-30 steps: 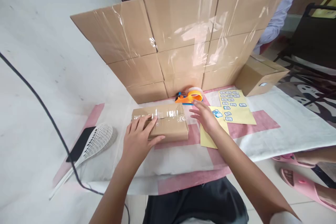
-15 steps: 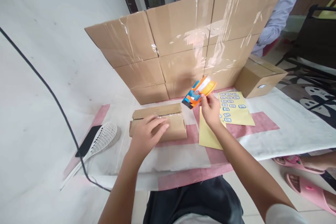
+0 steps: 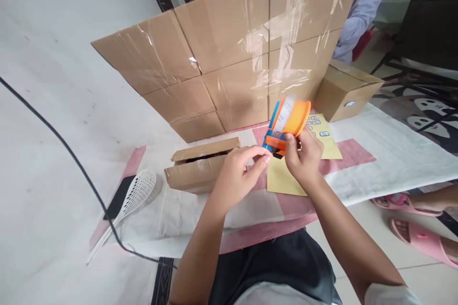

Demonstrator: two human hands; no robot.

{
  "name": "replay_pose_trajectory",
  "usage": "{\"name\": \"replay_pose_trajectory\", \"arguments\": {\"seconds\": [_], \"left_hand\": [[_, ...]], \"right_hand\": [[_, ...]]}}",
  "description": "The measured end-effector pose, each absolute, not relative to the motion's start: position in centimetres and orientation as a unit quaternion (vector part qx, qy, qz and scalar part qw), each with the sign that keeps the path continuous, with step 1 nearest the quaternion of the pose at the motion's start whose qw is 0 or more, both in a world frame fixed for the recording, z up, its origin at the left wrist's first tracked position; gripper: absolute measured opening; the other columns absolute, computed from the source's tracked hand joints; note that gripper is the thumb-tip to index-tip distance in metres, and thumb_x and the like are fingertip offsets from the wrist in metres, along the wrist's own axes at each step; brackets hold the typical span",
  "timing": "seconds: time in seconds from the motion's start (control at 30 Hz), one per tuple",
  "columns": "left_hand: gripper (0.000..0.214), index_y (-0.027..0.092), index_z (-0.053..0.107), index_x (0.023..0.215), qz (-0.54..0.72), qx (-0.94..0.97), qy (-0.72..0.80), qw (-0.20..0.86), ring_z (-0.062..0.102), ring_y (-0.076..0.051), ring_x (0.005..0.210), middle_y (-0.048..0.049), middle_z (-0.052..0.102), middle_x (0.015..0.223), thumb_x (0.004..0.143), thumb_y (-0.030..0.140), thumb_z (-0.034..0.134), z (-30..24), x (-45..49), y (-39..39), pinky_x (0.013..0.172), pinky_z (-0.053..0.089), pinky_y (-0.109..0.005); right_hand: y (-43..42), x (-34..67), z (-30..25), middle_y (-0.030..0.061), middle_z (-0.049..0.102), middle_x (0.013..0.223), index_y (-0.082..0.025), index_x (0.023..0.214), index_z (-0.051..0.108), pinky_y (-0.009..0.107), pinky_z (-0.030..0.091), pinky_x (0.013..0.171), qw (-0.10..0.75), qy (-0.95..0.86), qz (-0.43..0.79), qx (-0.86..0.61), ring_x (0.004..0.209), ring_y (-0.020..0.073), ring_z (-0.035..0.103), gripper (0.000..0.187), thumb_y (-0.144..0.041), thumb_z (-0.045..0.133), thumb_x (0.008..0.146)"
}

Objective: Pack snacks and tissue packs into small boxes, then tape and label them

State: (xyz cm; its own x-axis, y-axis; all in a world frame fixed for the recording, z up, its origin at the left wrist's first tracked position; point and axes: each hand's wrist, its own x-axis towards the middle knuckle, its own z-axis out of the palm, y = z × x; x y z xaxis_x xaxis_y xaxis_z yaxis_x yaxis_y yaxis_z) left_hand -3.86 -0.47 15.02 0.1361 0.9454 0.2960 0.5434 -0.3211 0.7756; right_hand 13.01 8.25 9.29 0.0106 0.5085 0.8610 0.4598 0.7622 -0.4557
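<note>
My right hand [image 3: 304,159] is closed around an orange and blue tape dispenser [image 3: 286,121], held up above the table with a roll of clear tape on it. My left hand [image 3: 238,171] is pinched at the dispenser's lower front end, where the tape end seems to be. To the left lies a small flat cardboard box [image 3: 198,167] with its top flaps slightly apart; neither hand touches it.
A wall of taped cardboard boxes [image 3: 229,52] stands behind. Yellow sticker sheets [image 3: 327,145] and a small box [image 3: 347,93] lie to the right on the pink and white cloth [image 3: 386,152]. A white swatter [image 3: 138,190], a phone and a black cable are left. Another person's feet in pink slippers [image 3: 411,224] are at right.
My right hand lifted the tape dispenser off the table and brought it closer. My left hand left the small box and moved to the dispenser; the box's flaps sprang apart.
</note>
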Motion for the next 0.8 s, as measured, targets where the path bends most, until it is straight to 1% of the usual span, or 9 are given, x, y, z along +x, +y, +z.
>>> {"name": "replay_pose_trajectory", "arguments": {"seconds": [0.07,0.2,0.27,0.33,0.43,0.5,0.57,0.67,0.8], "left_hand": [[0.020,0.027,0.072,0.109,0.381,0.701,0.544,0.262,0.064,-0.017,0.074,0.0002,0.070,0.076,0.102,0.034,0.055,15.6,-3.6,-1.3,0.072,0.048,-0.030],[0.043,0.030,0.053,0.144,0.409,0.696,0.543,0.232,0.057,-0.016,0.071,0.0013,0.067,0.079,0.101,0.030,0.056,16.8,-3.2,-1.5,0.071,0.045,-0.030],[0.045,0.031,0.047,0.147,0.433,0.687,0.531,0.242,0.055,-0.015,0.070,0.0024,0.064,0.079,0.102,0.029,0.054,17.2,-2.9,-1.1,0.070,0.043,-0.029],[0.034,0.030,0.050,0.136,0.455,0.668,0.525,0.267,0.053,-0.014,0.069,0.0033,0.060,0.078,0.103,0.031,0.053,16.9,-2.4,-0.7,0.067,0.041,-0.027],[0.008,0.026,0.048,0.104,0.499,0.620,0.522,0.308,0.048,-0.012,0.066,0.0039,0.052,0.077,0.102,0.031,0.054,15.0,-1.3,-0.4,0.064,0.038,-0.026],[0.023,0.025,0.036,0.088,0.539,0.576,0.521,0.327,0.044,-0.011,0.065,0.0040,0.046,0.076,0.100,0.030,0.055,13.1,-0.4,-0.5,0.063,0.037,-0.026],[0.031,0.025,0.029,0.084,0.572,0.536,0.520,0.339,0.042,-0.011,0.066,0.0038,0.041,0.076,0.100,0.029,0.055,11.2,0.4,-0.7,0.064,0.038,-0.025],[0.034,0.025,0.028,0.084,0.601,0.505,0.503,0.361,0.039,-0.011,0.068,0.0038,0.037,0.077,0.100,0.031,0.057,9.3,1.1,-0.9,0.065,0.037,-0.025],[0.035,0.024,0.030,0.084,0.619,0.519,0.440,0.393,0.037,-0.011,0.067,0.0044,0.036,0.077,0.099,0.033,0.061,8.5,1.8,-0.6,0.062,0.034,-0.024]], "right_hand": [[8.4,13.1,9.4,-0.0001,0.049,0.068,-0.024,0.077,0.045,0.032,0.034,0.058,0.630,-0.687,0.013,-0.362,0.060,0.0165,0.046,0.031,-0.032,0.048,0.107],[8.4,12.8,9.7,-0.0027,0.041,0.063,-0.024,0.071,0.039,0.032,0.028,0.056,0.650,-0.645,0.046,-0.400,0.056,0.0141,0.039,0.038,-0.035,0.050,0.106],[8.6,12.7,9.9,-0.0033,0.041,0.062,-0.024,0.070,0.038,0.031,0.027,0.056,0.656,-0.624,0.075,-0.418,0.055,0.0132,0.037,0.040,-0.037,0.052,0.105],[8.8,12.5,10.2,-0.0038,0.040,0.061,-0.024,0.069,0.037,0.031,0.027,0.056,0.655,-0.610,0.098,-0.435,0.054,0.0126,0.036,0.042,-0.039,0.053,0.104],[9.2,12.1,11.0,-0.0045,0.038,0.057,-0.024,0.066,0.036,0.030,0.026,0.054,0.658,-0.589,0.130,-0.451,0.052,0.0118,0.034,0.046,-0.045,0.053,0.103],[9.5,11.9,11.5,-0.0046,0.037,0.056,-0.024,0.064,0.038,0.029,0.026,0.053,0.663,-0.573,0.164,-0.453,0.052,0.0114,0.034,0.048,-0.049,0.054,0.102],[9.7,11.8,11.7,-0.0046,0.037,0.056,-0.024,0.063,0.037,0.029,0.026,0.052,0.665,-0.557,0.207,-0.453,0.052,0.0111,0.035,0.051,-0.051,0.056,0.100],[10.1,12.2,11.3,-0.0045,0.037,0.055,-0.024,0.060,0.037,0.028,0.028,0.050,0.651,-0.532,0.280,-0.463,0.051,0.0109,0.035,0.051,-0.050,0.061,0.097],[10.6,13.2,10.3,-0.0023,0.047,0.057,-0.022,0.059,0.048,0.027,0.032,0.050,0.597,-0.476,0.441,-0.473,0.051,0.0108,0.041,0.040,-0.039,0.064,0.091]]}}
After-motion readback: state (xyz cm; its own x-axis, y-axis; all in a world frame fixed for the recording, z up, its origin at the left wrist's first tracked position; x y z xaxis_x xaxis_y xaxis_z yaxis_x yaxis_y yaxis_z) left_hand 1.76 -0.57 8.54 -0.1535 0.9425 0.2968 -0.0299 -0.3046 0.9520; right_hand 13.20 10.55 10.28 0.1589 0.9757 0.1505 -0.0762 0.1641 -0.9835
